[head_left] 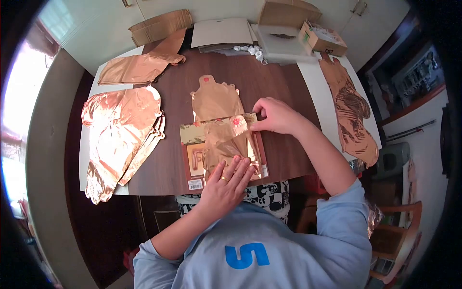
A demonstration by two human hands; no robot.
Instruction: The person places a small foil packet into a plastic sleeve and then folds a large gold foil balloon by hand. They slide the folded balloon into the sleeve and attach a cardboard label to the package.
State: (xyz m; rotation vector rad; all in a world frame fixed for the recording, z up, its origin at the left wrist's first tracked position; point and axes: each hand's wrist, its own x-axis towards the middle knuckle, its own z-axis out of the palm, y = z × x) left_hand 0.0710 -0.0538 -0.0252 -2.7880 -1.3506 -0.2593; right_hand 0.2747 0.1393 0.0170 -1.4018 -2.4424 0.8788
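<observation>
A printed packaging card (195,139) with a barcode label lies at the table's front edge. On it rests a folded rose-gold foil balloon (221,144) bearing a red mark near its top. My left hand (226,185) is spread flat over the lower part of this balloon, fingers stretched out. At the card's upper right corner, my right hand (276,115) pinches the edge between thumb and fingers. Another flat foil balloon (216,103), with a rounded tab and a red mark, extends from behind the card on the brown tabletop.
Foil balloons lie in a shiny pile (122,120) at left, with more foil (134,67) behind. A long foil balloon (349,111) lies at right. White sheets (221,33), a white ribbon (255,50) and a cardboard box (322,38) stand at the back.
</observation>
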